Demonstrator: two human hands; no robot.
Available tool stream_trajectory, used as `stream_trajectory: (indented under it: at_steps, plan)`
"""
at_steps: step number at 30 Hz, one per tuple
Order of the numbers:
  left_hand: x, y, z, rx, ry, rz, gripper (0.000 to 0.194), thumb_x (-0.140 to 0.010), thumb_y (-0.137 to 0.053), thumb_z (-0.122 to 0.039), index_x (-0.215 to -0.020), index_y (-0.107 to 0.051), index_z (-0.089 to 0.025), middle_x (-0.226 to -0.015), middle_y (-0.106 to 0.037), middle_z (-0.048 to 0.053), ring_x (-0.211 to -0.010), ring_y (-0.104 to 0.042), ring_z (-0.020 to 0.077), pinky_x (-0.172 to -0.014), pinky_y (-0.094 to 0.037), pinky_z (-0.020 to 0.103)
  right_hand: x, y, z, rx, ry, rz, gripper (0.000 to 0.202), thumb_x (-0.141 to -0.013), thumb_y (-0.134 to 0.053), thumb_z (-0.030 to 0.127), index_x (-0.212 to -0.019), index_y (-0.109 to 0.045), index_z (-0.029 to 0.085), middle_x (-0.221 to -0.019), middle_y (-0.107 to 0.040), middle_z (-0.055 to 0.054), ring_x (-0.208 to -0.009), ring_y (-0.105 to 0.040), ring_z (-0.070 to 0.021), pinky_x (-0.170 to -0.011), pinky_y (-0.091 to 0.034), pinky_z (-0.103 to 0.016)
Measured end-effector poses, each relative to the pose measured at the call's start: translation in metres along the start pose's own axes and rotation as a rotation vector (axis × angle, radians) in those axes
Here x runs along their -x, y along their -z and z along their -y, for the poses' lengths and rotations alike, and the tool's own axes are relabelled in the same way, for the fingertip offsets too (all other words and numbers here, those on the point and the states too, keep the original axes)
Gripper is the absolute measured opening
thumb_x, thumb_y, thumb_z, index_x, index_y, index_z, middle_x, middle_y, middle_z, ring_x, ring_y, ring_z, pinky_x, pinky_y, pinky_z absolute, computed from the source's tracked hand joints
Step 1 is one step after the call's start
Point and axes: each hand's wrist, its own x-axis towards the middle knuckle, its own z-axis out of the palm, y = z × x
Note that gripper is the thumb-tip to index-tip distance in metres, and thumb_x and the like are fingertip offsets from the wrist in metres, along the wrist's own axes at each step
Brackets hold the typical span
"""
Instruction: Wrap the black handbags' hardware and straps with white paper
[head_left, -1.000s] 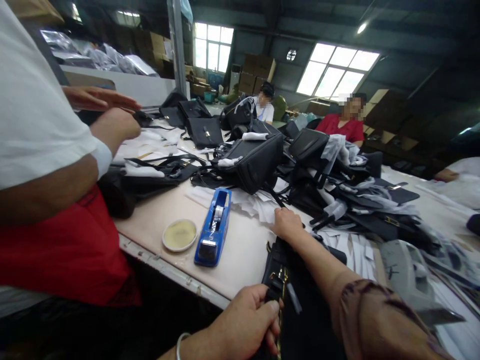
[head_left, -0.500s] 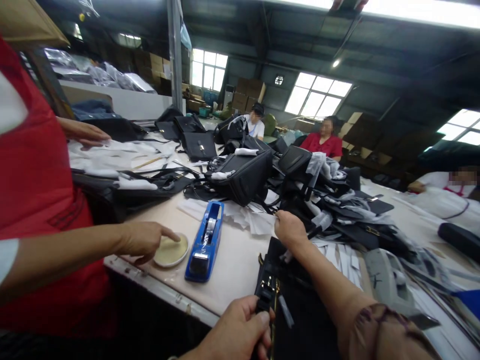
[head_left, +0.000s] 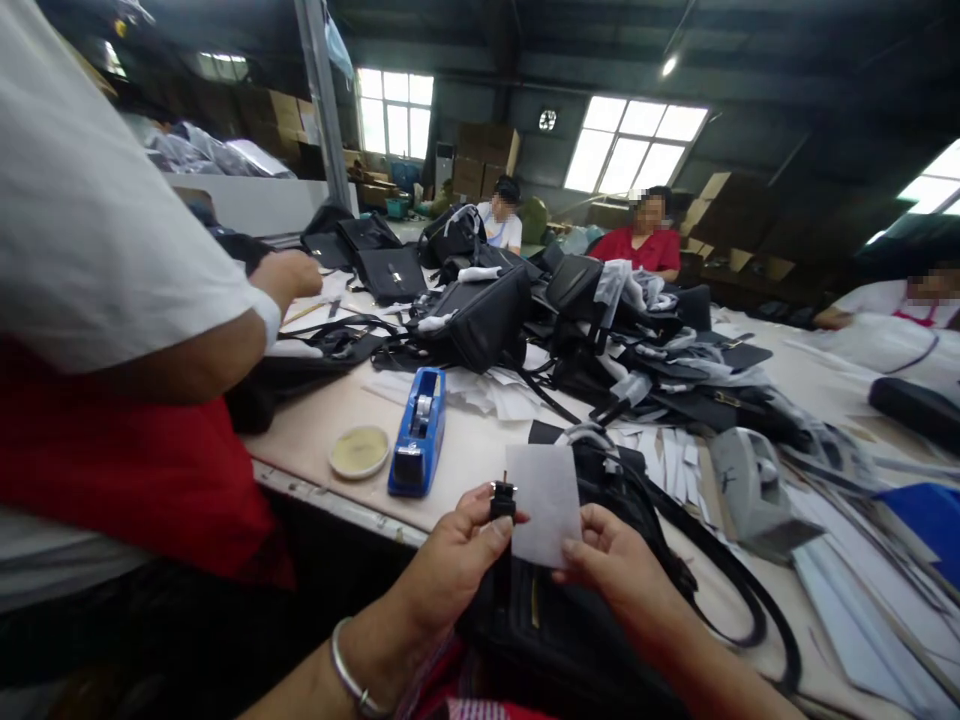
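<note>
My left hand (head_left: 469, 535), with a bangle on its wrist, is closed on a black strap with a metal buckle (head_left: 502, 500). In my right hand (head_left: 607, 550) the thumb and fingers pinch the lower right edge of a white paper sheet (head_left: 544, 500). The sheet is upright, just right of the buckle. Below and behind both hands lies a black bag (head_left: 570, 625), with long straps curving off to the right. A blue tape dispenser (head_left: 418, 435) stands on the table to the left, beside a shallow dish (head_left: 359, 453) of pale yellow material.
Piled black bags (head_left: 480, 320) with white wrapping cover the table's middle. A grey tape dispenser (head_left: 750, 480) and paper strips (head_left: 671, 465) are at right. A co-worker's arm (head_left: 225, 350) reaches over the left side. More people sit across the table.
My right hand has come back from the pile with a white sheet, now beside the buckle. The co-worker's hand has left the dish, and their body leans farther in at left.
</note>
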Motion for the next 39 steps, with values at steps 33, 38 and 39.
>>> stream_trajectory:
  at_steps: [33, 38, 39]
  plan:
    - [-0.025, -0.005, -0.014, -0.652, -0.272, 0.001, 0.034, -0.087, -0.065, -0.032, -0.120, -0.071, -0.021, -0.094, -0.062, 0.005, -0.092, -0.060, 0.0191, -0.089, -0.047, 0.032, -0.017, -0.010, -0.023, -0.245, 0.050, 0.351, 0.040, -0.081, -0.074, 0.039, -0.115, -0.071, 0.017, -0.095, -0.076, -0.007, -0.080, -0.068, -0.0212, -0.078, -0.051, -0.036]
    - [-0.020, -0.003, -0.012, -0.667, -0.340, -0.118, 0.068, -0.087, -0.066, -0.038, -0.148, -0.042, -0.019, -0.123, -0.061, 0.010, -0.115, -0.056, 0.0229, -0.105, -0.040, 0.035, -0.018, -0.017, -0.021, -0.282, 0.040, 0.354, 0.038, -0.085, -0.072, 0.035, -0.119, -0.070, 0.019, -0.102, -0.076, -0.009, -0.085, -0.070, -0.0232, -0.087, -0.052, -0.042]
    - [-0.021, -0.003, -0.011, -0.601, -0.313, -0.141, 0.078, -0.086, -0.068, -0.038, -0.152, -0.033, -0.017, -0.129, -0.060, 0.012, -0.118, -0.056, 0.0238, -0.106, -0.040, 0.036, -0.019, -0.018, -0.020, -0.284, 0.043, 0.349, 0.038, -0.085, -0.072, 0.035, -0.119, -0.070, 0.019, -0.102, -0.076, -0.009, -0.085, -0.071, -0.0234, -0.087, -0.052, -0.042]
